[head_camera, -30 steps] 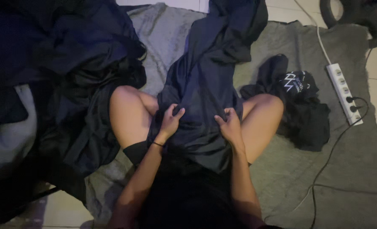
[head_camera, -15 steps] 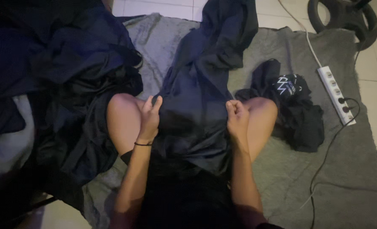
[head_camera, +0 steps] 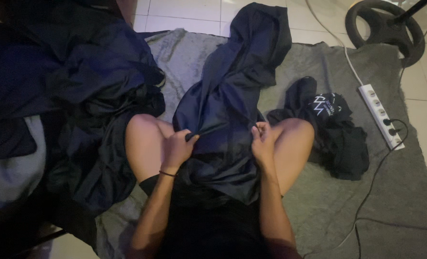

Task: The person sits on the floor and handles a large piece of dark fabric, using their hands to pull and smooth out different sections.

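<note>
Since half a second ago both hands have slid slightly inward along the dark navy garment (head_camera: pixel 228 110), bunching its fabric more tightly over the lap. One grey blanket (head_camera: pixel 328 211) covers the tiled floor beneath the seated person, and one large heap of dark navy cloth (head_camera: pixel 74 91) lies on its left side, well apart from the hands. The navy garment runs from the lap up between the knees, its far end reaching the blanket's upper edge; it looks only gathered so far, with no neat fold made and most of its length still loose and rumpled. One crumpled black shirt (head_camera: pixel 338 129) with a white print lies just beside the right knee. One black weight plate (head_camera: pixel 384 26) sits at the top right, and one white power strip (head_camera: pixel 381 115) lies near the blanket's right edge. Left hand (head_camera: pixel 177 148) is clenched on a pinch of the garment; right hand (head_camera: pixel 264 141) grips its opposite edge.
</note>
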